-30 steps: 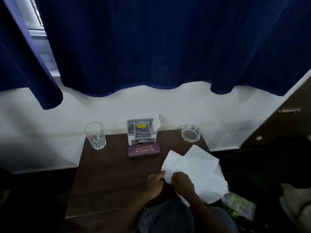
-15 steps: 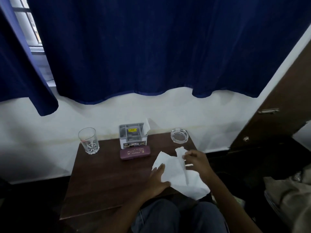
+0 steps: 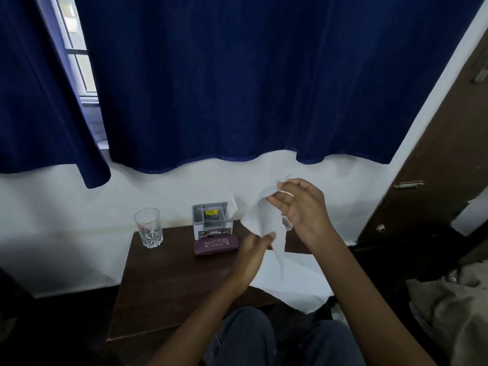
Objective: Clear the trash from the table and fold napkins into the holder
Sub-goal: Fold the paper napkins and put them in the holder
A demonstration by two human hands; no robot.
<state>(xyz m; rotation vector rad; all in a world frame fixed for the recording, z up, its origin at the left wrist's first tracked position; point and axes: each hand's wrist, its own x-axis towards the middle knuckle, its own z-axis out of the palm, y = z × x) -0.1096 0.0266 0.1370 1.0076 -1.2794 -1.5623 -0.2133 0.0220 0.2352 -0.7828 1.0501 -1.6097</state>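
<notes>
The right hand [image 3: 298, 207] is pinching the top corner of a white napkin [image 3: 260, 215] and lifting it above the table [image 3: 171, 276], just right of the grey holder [image 3: 212, 216], probably so the sheet hangs free and opens out for folding. The left hand [image 3: 254, 249] is gripping its lower edge below, seemingly steadying it. The napkin is looking thin, limp and creased, draping down toward more white napkins [image 3: 290, 281] lying right of and nearer than the holder.
</notes>
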